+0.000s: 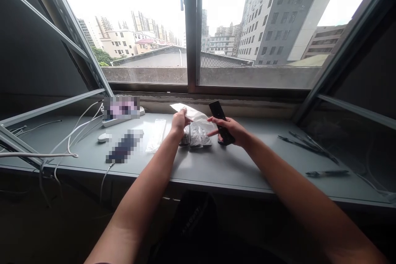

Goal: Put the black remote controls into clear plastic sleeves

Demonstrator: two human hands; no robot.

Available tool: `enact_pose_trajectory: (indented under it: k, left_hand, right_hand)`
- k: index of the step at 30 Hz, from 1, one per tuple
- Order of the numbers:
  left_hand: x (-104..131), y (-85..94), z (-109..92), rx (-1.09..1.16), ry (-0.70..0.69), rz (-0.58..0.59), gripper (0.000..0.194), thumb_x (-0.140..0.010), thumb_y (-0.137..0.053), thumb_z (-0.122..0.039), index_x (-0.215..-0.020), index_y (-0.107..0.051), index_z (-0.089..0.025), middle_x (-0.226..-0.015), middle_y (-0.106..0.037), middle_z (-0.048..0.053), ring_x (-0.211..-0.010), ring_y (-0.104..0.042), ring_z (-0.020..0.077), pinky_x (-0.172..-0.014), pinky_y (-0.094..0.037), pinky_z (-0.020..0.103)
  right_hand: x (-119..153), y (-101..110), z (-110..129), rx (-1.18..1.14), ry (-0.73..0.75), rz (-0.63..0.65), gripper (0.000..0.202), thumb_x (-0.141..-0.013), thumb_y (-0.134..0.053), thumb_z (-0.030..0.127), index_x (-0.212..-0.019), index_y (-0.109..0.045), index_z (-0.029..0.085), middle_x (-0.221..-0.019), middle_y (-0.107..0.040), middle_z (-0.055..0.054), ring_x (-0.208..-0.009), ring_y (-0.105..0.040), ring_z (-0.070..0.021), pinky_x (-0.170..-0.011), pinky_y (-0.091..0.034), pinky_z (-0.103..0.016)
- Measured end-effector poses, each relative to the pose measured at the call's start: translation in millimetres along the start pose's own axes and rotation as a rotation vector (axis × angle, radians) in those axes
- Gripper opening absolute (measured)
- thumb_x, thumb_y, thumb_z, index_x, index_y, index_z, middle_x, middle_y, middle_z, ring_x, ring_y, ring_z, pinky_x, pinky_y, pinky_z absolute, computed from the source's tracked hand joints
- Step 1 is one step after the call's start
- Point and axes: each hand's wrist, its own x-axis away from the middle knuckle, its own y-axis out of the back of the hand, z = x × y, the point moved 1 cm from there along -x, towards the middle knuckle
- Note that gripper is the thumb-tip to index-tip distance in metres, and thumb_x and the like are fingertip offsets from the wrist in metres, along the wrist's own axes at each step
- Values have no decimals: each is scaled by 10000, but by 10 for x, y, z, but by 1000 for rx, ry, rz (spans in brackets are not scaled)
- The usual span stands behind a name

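Note:
My left hand (180,120) is closed on a thin white bag (198,116) that spreads to the right, above the table. In my right hand (232,128) is a long black remote control (220,117), held tilted, its upper end leaning left. The right fingers reach toward the bag's edge; whether they touch it I cannot tell. Clear plastic packets (200,136) with greyish contents lie on the table below and between my hands. Part of a small dark object (220,140) shows under the remote's lower end.
A white plastic sleeve (156,134) lies left of my left hand. Farther left are a blurred-out phone-like object (124,147), a white mouse-like item (102,137), a power strip (123,120) and white cables (69,138). A pen (327,173) and dark cable (309,146) lie right. Metal frames flank the table.

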Motion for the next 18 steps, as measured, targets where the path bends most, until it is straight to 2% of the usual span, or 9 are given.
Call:
enact_pose_trajectory:
  k: [3,7,10,14,16,18]
  left_hand:
    - [26,-46,64,-80,30,93,174,-981,-703,-313,-893,-724,-165,-689,-709,36,-530,-620,138,-513,-479,243]
    - [49,-78,83,-27,33,201,236,-970,-705,-327,-1068,-789,-129,-929,-827,118,-777,-786,217,-690,-608,282]
    - [32,-41,47,-3,74,186,325,-1034,-617,-346,-1156,-784,-95,-1026,-843,155,-852,-812,225,-738,-626,279]
    - [-4,8,-5,67,109,96,403,-1103,-463,-318,-1197,-770,-73,-1055,-851,148,-816,-799,196,-726,-624,271]
    - [-17,16,-24,106,118,59,419,-1106,-436,-311,-1196,-766,-70,-1011,-851,142,-799,-793,199,-710,-618,276]
    - [-24,18,-39,130,121,42,430,-1110,-422,-318,-1180,-763,-65,-970,-846,143,-789,-788,204,-683,-606,274]
  right_hand:
    - [60,-51,3,75,-94,166,517,-940,-866,465,-1338,-749,157,-857,-816,-123,-643,-802,-237,-428,-535,-223]
    - [78,-110,-34,92,-130,290,588,-917,-888,471,-1384,-756,138,-945,-848,-133,-649,-807,-221,-440,-545,-218]
    - [86,-112,-34,126,-177,359,613,-905,-906,475,-1370,-766,101,-930,-849,-144,-609,-792,-203,-451,-553,-217]
    - [103,-89,-21,197,-192,438,645,-922,-903,474,-1410,-754,80,-882,-848,-151,-634,-796,-199,-493,-561,-212]
    - [107,-81,-29,228,-197,476,661,-926,-900,478,-1445,-746,98,-971,-859,-175,-732,-828,-226,-513,-569,-213]
    - [110,-79,-42,249,-209,527,657,-924,-901,480,-1467,-746,144,-1195,-841,-206,-845,-851,-254,-531,-579,-216]
